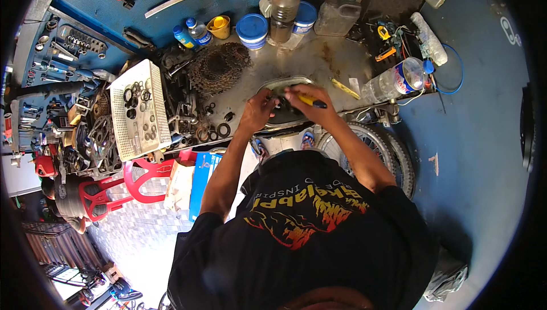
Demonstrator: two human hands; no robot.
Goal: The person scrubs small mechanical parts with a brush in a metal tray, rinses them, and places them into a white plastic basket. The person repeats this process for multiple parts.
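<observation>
Both my hands are over an oval dark tray (294, 80) with a pale rim at the bench's front edge. My right hand (312, 113) is closed round a tool with a yellow-and-black handle (311, 101); its working end is hidden by the fingers. My left hand (257, 110) has its fingers curled at the tray's left side, close to the right fingertips. Whatever it grips is small and dark and too hidden to name. A yellow marker-like stick (345, 88) lies on the bench right of the tray.
A white perforated basket (162, 119) of rings stands left, beside a pile of bicycle sprockets (219, 68). Bottles and blue-lidded tubs (252, 32) line the back. A plastic bottle (393, 81) lies right. Bicycle wheels (393, 150) stand below the bench; a red chair (142, 182) is left.
</observation>
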